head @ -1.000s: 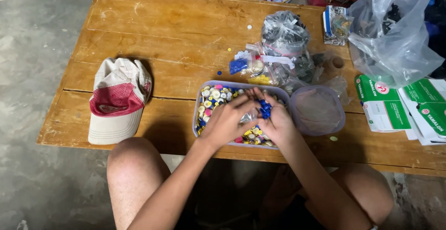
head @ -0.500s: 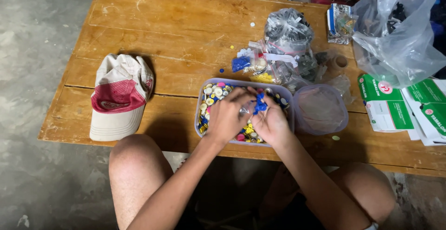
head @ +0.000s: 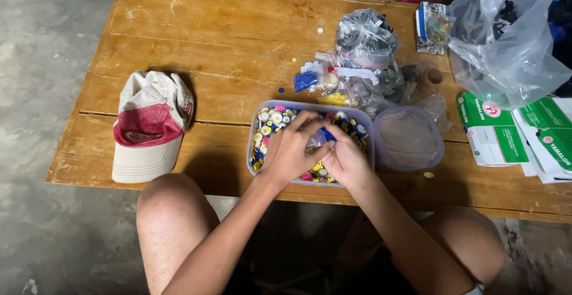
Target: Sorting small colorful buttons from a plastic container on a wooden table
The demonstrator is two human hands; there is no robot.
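A pale purple plastic tub full of small coloured buttons sits at the near edge of a wooden table. Both hands are over it. My left hand and my right hand meet above the buttons, fingers pinched together around a small clear bag with something blue at it. What exactly each finger grips is hidden by the hands.
The tub's lid lies to its right. Behind are clear bags of buttons, a large plastic bag and green-white boxes. A red and cream cap lies left. Loose buttons dot the table. My bare knees sit below the edge.
My hands have stayed over the tub, fingers shifting closer together around the small bag. The view has drifted slightly.
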